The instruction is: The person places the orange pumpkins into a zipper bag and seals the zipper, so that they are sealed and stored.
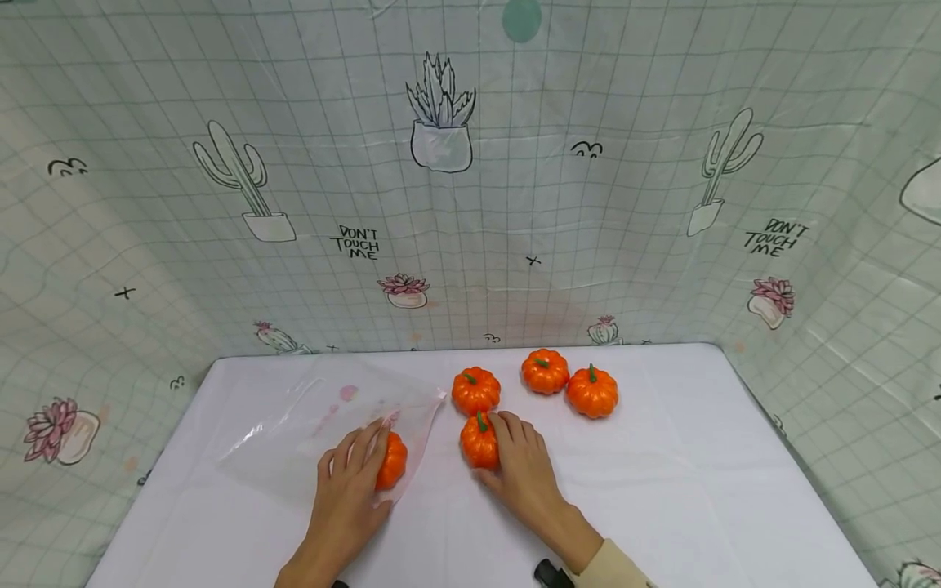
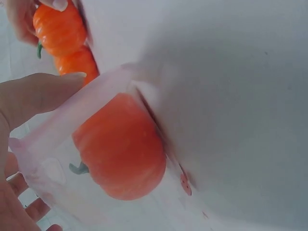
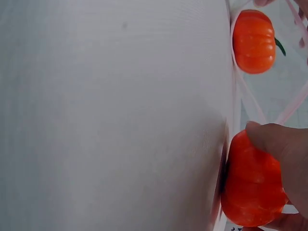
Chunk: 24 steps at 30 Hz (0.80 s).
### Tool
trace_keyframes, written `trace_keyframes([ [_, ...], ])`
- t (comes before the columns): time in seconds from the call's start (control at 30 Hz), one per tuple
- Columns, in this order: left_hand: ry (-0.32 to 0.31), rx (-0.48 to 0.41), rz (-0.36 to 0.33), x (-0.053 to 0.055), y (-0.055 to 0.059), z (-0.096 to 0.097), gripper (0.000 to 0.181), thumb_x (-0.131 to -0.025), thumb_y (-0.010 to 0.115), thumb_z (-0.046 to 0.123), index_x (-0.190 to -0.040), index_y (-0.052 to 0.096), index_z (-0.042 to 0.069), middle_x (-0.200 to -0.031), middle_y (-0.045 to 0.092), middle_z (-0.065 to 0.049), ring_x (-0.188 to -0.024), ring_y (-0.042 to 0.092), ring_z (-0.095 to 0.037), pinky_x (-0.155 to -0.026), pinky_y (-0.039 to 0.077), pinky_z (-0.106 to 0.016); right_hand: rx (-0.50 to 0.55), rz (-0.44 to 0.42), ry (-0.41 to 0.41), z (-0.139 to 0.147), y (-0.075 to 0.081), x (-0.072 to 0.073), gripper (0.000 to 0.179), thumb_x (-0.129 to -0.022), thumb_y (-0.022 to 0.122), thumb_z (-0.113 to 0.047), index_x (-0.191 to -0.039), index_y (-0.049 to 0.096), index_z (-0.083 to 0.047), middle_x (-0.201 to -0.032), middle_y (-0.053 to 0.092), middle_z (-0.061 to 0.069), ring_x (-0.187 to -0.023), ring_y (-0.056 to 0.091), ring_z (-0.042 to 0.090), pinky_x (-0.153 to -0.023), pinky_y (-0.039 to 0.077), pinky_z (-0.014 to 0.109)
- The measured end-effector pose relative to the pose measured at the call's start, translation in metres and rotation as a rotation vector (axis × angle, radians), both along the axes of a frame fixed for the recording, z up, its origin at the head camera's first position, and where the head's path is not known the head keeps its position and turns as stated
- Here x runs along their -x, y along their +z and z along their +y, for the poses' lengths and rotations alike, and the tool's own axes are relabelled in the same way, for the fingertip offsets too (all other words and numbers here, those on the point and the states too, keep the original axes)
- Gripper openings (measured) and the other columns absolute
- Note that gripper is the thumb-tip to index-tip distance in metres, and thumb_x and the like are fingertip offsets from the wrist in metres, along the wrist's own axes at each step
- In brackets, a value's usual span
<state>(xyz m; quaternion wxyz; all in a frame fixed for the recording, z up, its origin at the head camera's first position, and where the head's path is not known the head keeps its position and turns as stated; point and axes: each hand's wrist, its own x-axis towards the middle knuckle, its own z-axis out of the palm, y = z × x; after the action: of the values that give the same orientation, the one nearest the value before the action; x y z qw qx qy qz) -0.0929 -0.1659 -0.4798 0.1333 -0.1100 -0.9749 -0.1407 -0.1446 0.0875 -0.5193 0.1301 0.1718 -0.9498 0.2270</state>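
A clear plastic bag with a pink edge [image 1: 283, 441] lies at the left of the table. One small orange toy pumpkin [image 2: 122, 149] sits within its mouth, seen through the film. My left hand [image 1: 349, 490] is over that pumpkin and holds the bag's edge, thumb and fingers spread apart along it. To the right, my right hand [image 1: 525, 469] grips a second pumpkin [image 1: 479, 443] from its right side. In the right wrist view the thumb [image 3: 269, 137] lies on this pumpkin's upper side; the other fingers are partly hidden.
Just behind the gripped pumpkin stands another pumpkin [image 1: 475, 390]. Two more, a pumpkin [image 1: 545, 371] and its neighbour pumpkin [image 1: 592, 392], sit together at the back right. A patterned curtain [image 1: 485, 204] surrounds the white table [image 1: 662, 490] at the back and sides.
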Motion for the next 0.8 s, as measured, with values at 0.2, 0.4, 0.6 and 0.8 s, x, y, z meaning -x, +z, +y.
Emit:
trace_keyframes([
  [0.2, -0.009, -0.006, 0.013, 0.0, 0.001, -0.002, 0.108, -0.061, 0.103, 0.013, -0.154, 0.052, 0.003, -0.158, 0.047, -0.014, -0.142, 0.039, -0.04, -0.11, 0.034, -0.06, 0.023, -0.035, 0.009, -0.001, 0.0, 0.003, 0.086, -0.074, 0.098, -0.027, -0.142, 0.053, 0.0, -0.136, 0.06, 0.019, -0.121, 0.058, 0.038, -0.105, 0.049, 0.055],
  [0.4, -0.006, -0.002, 0.012, -0.001, 0.001, -0.002, 0.107, -0.06, 0.103, 0.013, -0.154, 0.052, 0.003, -0.157, 0.047, -0.014, -0.141, 0.04, -0.04, -0.109, 0.034, -0.06, 0.039, -0.059, 0.002, -0.004, 0.002, 0.003, 0.087, -0.072, 0.1, -0.03, -0.141, 0.054, -0.002, -0.135, 0.063, 0.016, -0.121, 0.058, 0.036, -0.105, 0.049, 0.053],
  [0.6, -0.003, 0.003, 0.013, -0.001, 0.001, -0.001, 0.109, -0.06, 0.103, 0.014, -0.155, 0.051, 0.004, -0.158, 0.047, -0.014, -0.141, 0.041, -0.041, -0.11, 0.034, -0.061, 0.083, -0.074, 0.05, -0.016, 0.014, -0.009, 0.09, -0.07, 0.101, -0.029, -0.143, 0.054, -0.004, -0.138, 0.063, 0.012, -0.122, 0.058, 0.035, -0.105, 0.049, 0.053],
  [0.8, -0.014, -0.006, 0.04, -0.001, 0.001, 0.0, 0.107, -0.059, 0.103, 0.011, -0.154, 0.052, 0.004, -0.157, 0.048, -0.014, -0.14, 0.041, -0.04, -0.108, 0.034, -0.061, 0.087, -0.071, 0.184, -0.035, 0.019, -0.017, 0.089, -0.071, 0.1, -0.029, -0.143, 0.054, -0.007, -0.139, 0.062, 0.009, -0.124, 0.058, 0.031, -0.105, 0.05, 0.05],
])
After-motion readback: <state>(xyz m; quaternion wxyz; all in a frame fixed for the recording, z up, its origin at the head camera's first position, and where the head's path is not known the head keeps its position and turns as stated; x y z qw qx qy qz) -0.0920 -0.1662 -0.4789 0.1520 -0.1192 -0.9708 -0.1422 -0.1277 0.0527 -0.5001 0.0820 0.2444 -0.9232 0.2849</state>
